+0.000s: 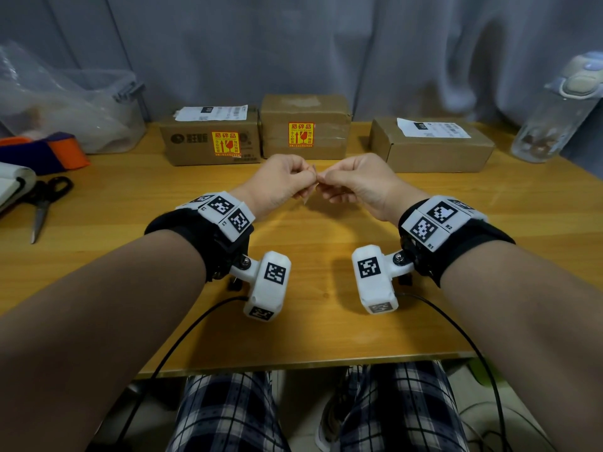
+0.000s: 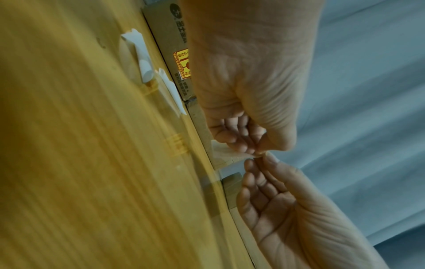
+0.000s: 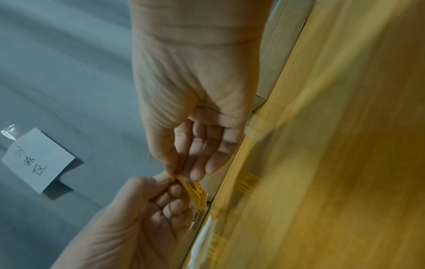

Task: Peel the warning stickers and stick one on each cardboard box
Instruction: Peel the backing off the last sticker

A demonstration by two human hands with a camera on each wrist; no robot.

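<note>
- A person's left hand (image 1: pixel 280 181) and right hand (image 1: pixel 355 182) meet above the wooden table (image 1: pixel 310 321), thumbs and forefingers of both pinched on one small warning sticker (image 3: pixel 194 191) held between them, in front of the middle box.
- The right wrist view shows the yellow-and-red printed face; the left wrist view shows a pale, translucent flap, likely backing paper (image 2: pixel 226 152), at the left fingertips (image 2: pixel 243 149).
- Three cardboard boxes stand in a row at the back of the table: the left box (image 1: pixel 208 141) and the middle box (image 1: pixel 305 125) each carry a warning sticker on the front face; the right box (image 1: pixel 430 148) shows only a white shipping label.
- By this count two of three are done, and the sticker in hand appears meant for the right box.
- To peel well, the pinches should stay at one corner, drawing the backing away slowly at a shallow angle so the film neither tears nor curls onto itself.
- Fingers are best kept off the adhesive; then one edge goes down first on the right box's front and is smoothed flat.
- Two curled white scraps (image 2: pixel 138 54) lie on the table near the left box.
</note>
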